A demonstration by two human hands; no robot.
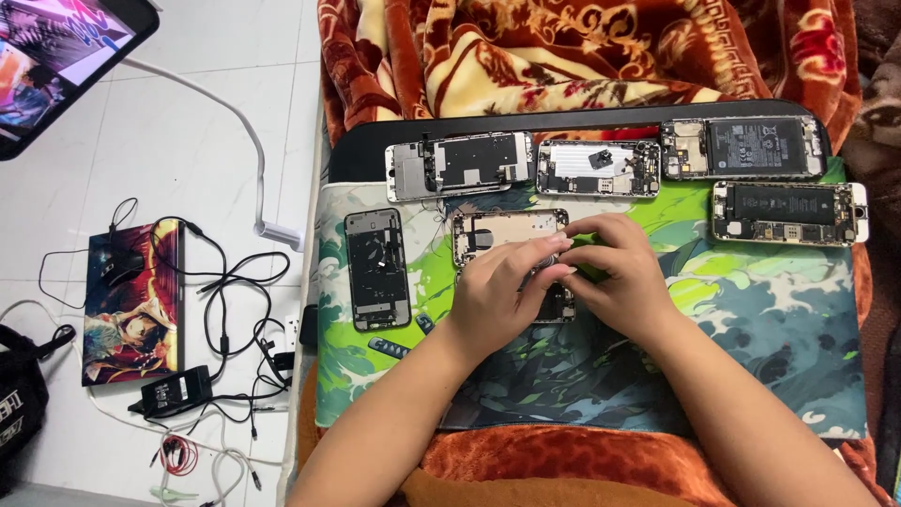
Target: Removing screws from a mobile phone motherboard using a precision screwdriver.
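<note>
both hands meet over the middle of a green and white illustrated work mat [751, 376], pressed close together with fingers curled inward. the left hand [496, 293] is mostly closed, its fingertips [554, 246] bent down onto a small round greyish part [542, 263] that shows only as a sliver between the two hands; what exactly that part is cannot be told. the right hand [619, 277] is likewise curled, its fingers touching the left hand's fingertips and the same small part. whether either hand truly grips it or only steadies it is unclear.

directly beneath and just beyond the hands lies an opened phone frame [497, 230], gold-toned inside, its lower end hidden under the fingers. to the left of the left hand lies a dark disassembled phone body [376, 268], well apart from the wrist. beyond the hands, along the far edge of the mat, sit four more opened phones: a silver one with a dark shield [460, 164], a pale one with a small black piece on it [599, 167], and, beyond the right hand, two with exposed black batteries [744, 148] [788, 212].

far to the left of the left forearm, on the white floor, are a tangle of black cables [225, 310], a black power adapter [174, 390] and a flat illustrated box [133, 300]. an orange patterned blanket [563, 56] lies beyond the mat.
</note>
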